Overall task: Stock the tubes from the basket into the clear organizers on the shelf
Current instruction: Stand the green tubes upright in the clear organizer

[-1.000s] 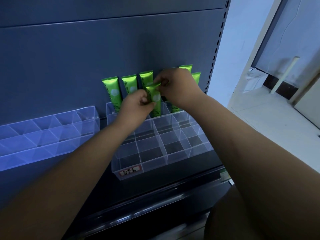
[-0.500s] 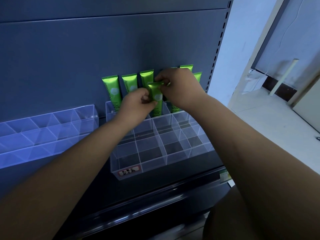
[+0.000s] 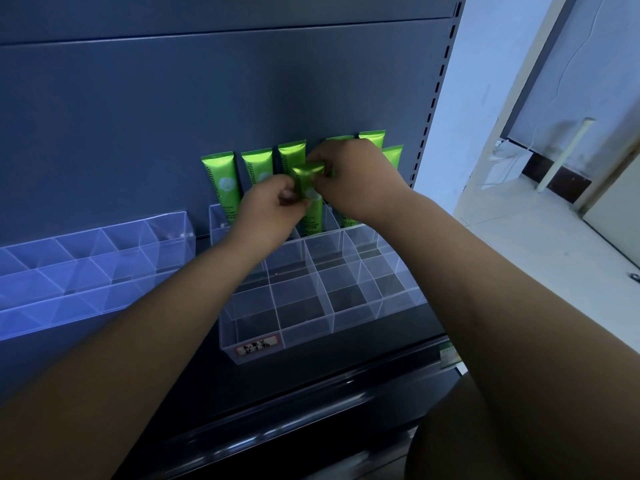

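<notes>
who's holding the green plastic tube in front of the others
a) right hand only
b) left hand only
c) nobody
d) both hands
d: the right hand pinches the folded top of the green plastic tube and the left hand pinches its side.

Tubes [image 3: 221,181] stand in the organizer's [image 3: 301,327] back row, a single tube [image 3: 309,199] slightly nearer its front, a second organizer [image 3: 86,268] to its left, a label [image 3: 258,348] on its front.

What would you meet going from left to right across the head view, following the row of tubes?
left clear organizer → leftmost green tube → left hand → held tube → right hand → rightmost tube → slotted shelf upright → white pole
</notes>
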`<state>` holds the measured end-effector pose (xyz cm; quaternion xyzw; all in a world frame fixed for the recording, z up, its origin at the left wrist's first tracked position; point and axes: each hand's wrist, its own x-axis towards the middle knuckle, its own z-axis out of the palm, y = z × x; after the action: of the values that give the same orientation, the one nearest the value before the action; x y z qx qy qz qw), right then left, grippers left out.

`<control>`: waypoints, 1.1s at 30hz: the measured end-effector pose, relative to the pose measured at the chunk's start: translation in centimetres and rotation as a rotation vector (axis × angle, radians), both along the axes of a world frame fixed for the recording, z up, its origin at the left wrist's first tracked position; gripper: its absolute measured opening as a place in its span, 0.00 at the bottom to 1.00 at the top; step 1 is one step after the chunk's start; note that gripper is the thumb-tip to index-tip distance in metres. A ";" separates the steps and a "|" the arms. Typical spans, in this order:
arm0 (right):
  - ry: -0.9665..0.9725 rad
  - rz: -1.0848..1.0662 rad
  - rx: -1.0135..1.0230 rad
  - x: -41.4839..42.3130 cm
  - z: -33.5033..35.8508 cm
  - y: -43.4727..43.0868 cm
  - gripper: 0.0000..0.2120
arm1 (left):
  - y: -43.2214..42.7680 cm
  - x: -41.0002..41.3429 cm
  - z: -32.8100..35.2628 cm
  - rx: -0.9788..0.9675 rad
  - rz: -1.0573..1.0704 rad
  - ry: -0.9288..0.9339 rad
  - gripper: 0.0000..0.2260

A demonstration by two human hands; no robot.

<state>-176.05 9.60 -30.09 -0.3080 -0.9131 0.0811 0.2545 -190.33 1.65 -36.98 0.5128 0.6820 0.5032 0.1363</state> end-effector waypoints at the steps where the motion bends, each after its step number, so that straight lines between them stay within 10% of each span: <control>1: -0.005 0.000 0.003 0.0 0.0 -0.1 0.18 | 0.0 0.0 0.1 0.007 -0.001 -0.004 0.07; 23: 0.000 -0.035 0.041 1.7 1.1 -2.0 0.17 | -1.2 1.3 1.3 -0.005 0.126 -0.031 0.08; 33: 0.006 -0.161 0.149 2.5 2.4 -6.7 0.16 | -6.0 3.2 4.4 0.000 0.296 0.390 0.11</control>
<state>-173.55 2.92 -27.67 -0.3605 -0.8881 -0.0068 0.2851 -187.17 -4.32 -32.57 0.4949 0.7631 0.4091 -0.0733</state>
